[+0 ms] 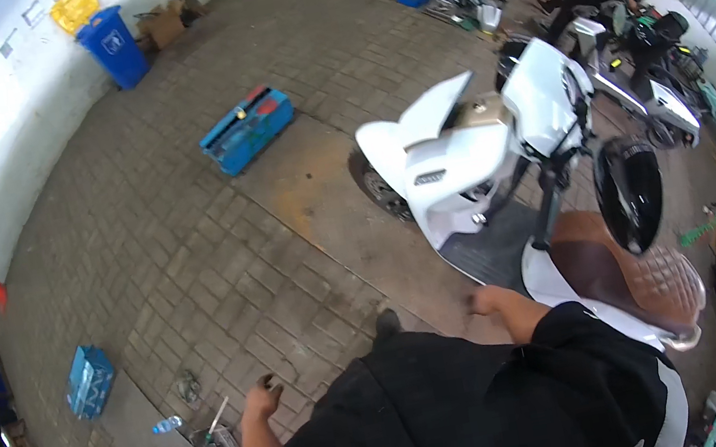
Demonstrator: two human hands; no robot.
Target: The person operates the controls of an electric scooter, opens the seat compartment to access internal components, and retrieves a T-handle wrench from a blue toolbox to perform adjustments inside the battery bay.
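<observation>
Floor point(191, 253): you are standing on grey paving bricks that are running across the whole yard.
White scooter point(471, 156): it is standing upright just ahead of you and to your right, nearest your right hand but apart from it. I judge it is heavy and stiff, with smooth panels that are likely slippery, so the handlebar or the seat edge is offering a firmer hold than the bodywork.
Brown seat point(635, 270): it is lying quilted and padded at your right side, just beyond your right forearm, and it is probably giving a little under pressure.
Blue bin point(113, 44): it is standing by the far wall, well apart from you.
Blue toolbox point(247, 128): it is lying open on the bricks, between you and the bin.
Blue crate point(90, 380): it is resting on its side to your left.
Right hand point(487, 300): it is hanging empty beside the scooter's footboard, fingers curling loosely, grasping nothing.
Left hand point(264, 397): it is hanging low at your side; whether it is clenching something dark I cannot tell.
Bottle point(167, 425): it is lying on the floor near your left hand.
</observation>
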